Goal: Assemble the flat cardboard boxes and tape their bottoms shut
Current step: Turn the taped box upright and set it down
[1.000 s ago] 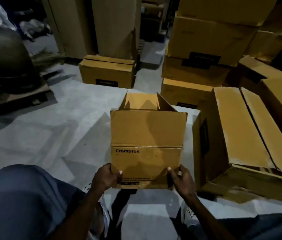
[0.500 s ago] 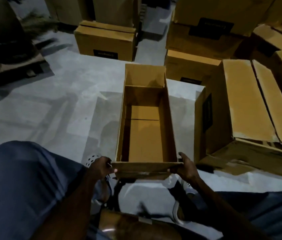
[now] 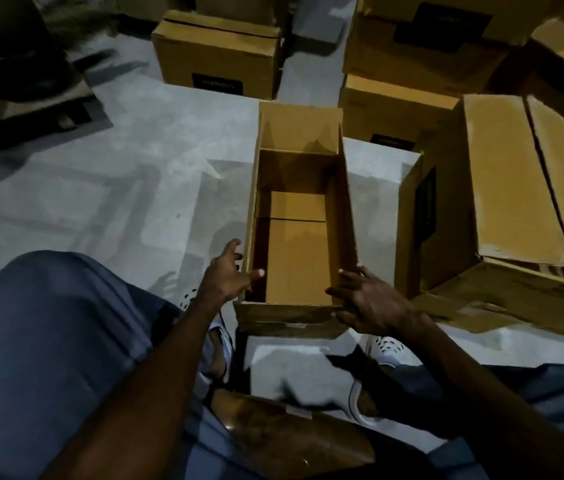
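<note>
A storeroom: stacked cardboard boxes (image 3: 412,46) crowd a bare concrete floor (image 3: 117,202).

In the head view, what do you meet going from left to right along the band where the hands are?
Person's bent knee in blue fabric → left hand, fingers spread at the box's left wall → open box, standing on the floor → right hand at its near right corner → large box lying on its side.

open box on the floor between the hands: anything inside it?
No. The open box shows only its own bottom flaps inside, with the left hand and right hand at its near corners.
</note>
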Demonstrator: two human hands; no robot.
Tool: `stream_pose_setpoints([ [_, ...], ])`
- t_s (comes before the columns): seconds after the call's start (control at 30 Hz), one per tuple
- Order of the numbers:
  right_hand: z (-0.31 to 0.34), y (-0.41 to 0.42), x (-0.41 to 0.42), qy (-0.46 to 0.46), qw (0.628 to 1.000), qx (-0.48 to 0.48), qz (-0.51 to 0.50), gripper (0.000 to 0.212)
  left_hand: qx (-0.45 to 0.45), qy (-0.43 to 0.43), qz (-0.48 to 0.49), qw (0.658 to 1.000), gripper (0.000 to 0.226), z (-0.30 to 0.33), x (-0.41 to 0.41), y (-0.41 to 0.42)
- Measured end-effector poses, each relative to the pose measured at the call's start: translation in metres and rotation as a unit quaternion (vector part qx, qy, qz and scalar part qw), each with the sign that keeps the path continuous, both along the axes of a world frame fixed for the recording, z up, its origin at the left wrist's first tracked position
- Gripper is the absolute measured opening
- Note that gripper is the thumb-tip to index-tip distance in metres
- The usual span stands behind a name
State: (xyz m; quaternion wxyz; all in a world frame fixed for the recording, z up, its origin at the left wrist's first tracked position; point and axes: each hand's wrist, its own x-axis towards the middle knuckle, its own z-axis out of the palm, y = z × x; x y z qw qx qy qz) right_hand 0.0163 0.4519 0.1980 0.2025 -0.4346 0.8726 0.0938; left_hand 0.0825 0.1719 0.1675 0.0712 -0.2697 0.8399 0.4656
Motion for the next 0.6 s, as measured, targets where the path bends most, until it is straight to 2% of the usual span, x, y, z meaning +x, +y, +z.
stream_pose_setpoints([
  [0.07, 0.006, 0.003, 0.001, -0.001, 0.998, 0.050, -0.045, 0.063, -0.059, -0.001, -0.003, 0.998, 0.078, -0.004, 0.004, -0.005],
  [0.17, 0.002, 0.017, -0.004, 0.037, 0.988, 0.055, -0.136, 0.067, -0.160, 0.000, -0.027, 0.987, 0.080, -0.003, 0.004, -0.015],
  [0.27, -0.020, 0.023, -0.018, 0.092, 0.975, 0.065, -0.191, 0.085, -0.283, -0.063, -0.126, 0.949, 0.110, 0.010, -0.012, -0.028],
  [0.33, -0.037, 0.020, -0.025, 0.123, 0.967, 0.062, -0.213, 0.092, -0.337, -0.096, -0.228, 0.908, 0.118, 0.018, -0.033, -0.040],
  [0.43, -0.057, 0.002, -0.028, 0.159, 0.955, 0.072, -0.239, 0.108, -0.387, -0.125, -0.347, 0.845, 0.095, 0.029, -0.069, -0.057],
  [0.5, -0.069, -0.012, -0.030, 0.173, 0.947, 0.089, -0.256, 0.113, -0.413, -0.122, -0.370, 0.823, 0.076, 0.037, -0.091, -0.062],
  [0.6, -0.086, -0.025, -0.033, 0.162, 0.942, 0.118, -0.271, 0.115, -0.423, -0.138, -0.407, 0.798, 0.069, 0.043, -0.114, -0.062],
])
